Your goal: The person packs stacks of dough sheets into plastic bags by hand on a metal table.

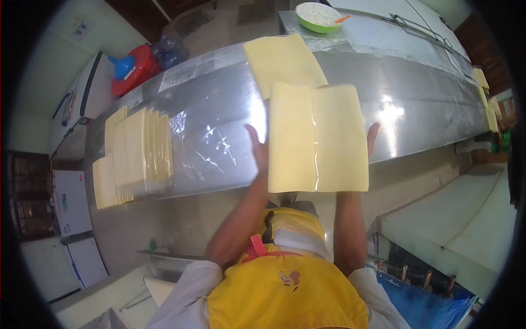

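Both hands hold up a broad, pale yellow stack of what look like dough sheets, level with the near table edge. A glossy strip of clear plastic film runs down its middle. At the left side is my left hand, its thumb pointing outward and its fingers hidden beneath. My right hand supports the right side; mostly its thumb shows. Just beyond, another yellow sheet lies on the metal table, partly covered by the held sheets.
Plastic-wrapped stacks of yellow sheets lie at the table's left end. Loose clear film is spread beside them. At the back stands a green bowl of white powder with an orange utensil. More sheets sit at the right end.
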Available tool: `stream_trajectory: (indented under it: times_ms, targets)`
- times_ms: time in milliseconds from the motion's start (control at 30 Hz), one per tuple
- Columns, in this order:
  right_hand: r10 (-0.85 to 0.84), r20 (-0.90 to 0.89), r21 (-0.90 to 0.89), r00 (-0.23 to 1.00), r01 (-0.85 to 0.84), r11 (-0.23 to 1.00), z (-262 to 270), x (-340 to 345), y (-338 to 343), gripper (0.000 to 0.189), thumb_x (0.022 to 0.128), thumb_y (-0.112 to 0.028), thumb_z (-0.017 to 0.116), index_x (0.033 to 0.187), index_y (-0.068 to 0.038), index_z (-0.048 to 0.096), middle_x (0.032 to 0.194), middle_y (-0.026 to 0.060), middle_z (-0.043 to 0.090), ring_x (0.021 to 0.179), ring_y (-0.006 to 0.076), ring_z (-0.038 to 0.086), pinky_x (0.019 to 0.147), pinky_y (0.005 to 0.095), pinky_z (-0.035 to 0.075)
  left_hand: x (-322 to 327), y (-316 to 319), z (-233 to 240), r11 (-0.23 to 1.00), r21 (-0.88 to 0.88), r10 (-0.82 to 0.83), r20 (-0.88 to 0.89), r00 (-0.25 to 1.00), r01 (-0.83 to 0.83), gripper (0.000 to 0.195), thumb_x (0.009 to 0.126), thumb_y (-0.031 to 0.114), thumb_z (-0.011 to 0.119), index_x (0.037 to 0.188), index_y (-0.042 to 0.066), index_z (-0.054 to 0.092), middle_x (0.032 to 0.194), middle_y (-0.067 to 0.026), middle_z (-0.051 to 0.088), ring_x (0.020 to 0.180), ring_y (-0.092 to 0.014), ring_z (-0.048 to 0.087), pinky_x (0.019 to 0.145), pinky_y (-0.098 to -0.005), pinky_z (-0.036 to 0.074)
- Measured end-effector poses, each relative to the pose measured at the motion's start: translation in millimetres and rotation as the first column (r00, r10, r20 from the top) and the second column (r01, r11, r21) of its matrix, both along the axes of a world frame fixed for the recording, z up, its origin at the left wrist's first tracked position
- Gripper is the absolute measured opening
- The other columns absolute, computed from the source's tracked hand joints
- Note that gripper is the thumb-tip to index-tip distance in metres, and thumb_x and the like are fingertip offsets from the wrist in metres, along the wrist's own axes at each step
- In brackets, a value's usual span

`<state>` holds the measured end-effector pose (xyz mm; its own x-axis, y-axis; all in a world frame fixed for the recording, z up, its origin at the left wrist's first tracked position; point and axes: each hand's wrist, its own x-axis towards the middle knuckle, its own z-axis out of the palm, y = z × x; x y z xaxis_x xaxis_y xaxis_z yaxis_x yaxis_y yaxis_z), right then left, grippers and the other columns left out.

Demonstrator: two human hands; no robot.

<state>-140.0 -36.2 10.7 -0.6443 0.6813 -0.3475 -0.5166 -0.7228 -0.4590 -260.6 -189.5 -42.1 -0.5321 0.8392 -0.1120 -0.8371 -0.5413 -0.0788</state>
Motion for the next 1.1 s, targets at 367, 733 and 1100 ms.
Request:
stream_trajectory:
  times_ms: [367,733,1100]
  targets:
    - [0.128,-0.150,0.105,0.980,-0.113,0.988,-13.7,27.8,-121.3,0.078,0.098,-0.059,0.044,0.152,-0.003,0.036,0.151,0.0179,0.043,0.132,0.0285,0.049,0.112,0.0434,0.039,26.3,-111.9,44.2,0.655,-0.106,-0.628,-0.627,-0.461,-0.748,0.068,0.087,0.025,0.068,0.151,0.017,0.047,0.167,-0.0172,0.019,0.154,-0.043,0.014,0.123,-0.0596,0.011]
    - [0.274,0.368,0.510,0.888,-0.440,0.739,-40.4,-49.7,-327.3,0.051,0.080,-0.027,0.086,0.120,-0.002,0.065,0.107,0.0084,0.070,0.094,0.0227,0.069,0.081,0.0356,0.056,-157.9,-238.9,24.0,0.536,-0.424,-0.844,-0.278,-0.458,-0.730,0.011,0.088,0.015,0.071,0.095,0.007,0.074,0.093,-0.0102,0.065,0.083,-0.021,0.063,0.076,-0.0361,0.050]
    - [0.275,0.211,0.708,0.938,-0.341,0.618,-71.2,-78.1,-342.0,0.049,0.089,-0.009,0.071,0.134,-0.001,0.053,0.123,0.0124,0.064,0.105,0.0236,0.067,0.096,0.0354,0.056,-109.5,-273.9,35.9,0.577,0.124,-0.721,-0.387,-0.575,-0.807,0.026,0.084,0.012,0.067,0.108,0.015,0.078,0.080,-0.0048,0.053,0.076,-0.023,0.057,0.071,-0.0402,0.046]
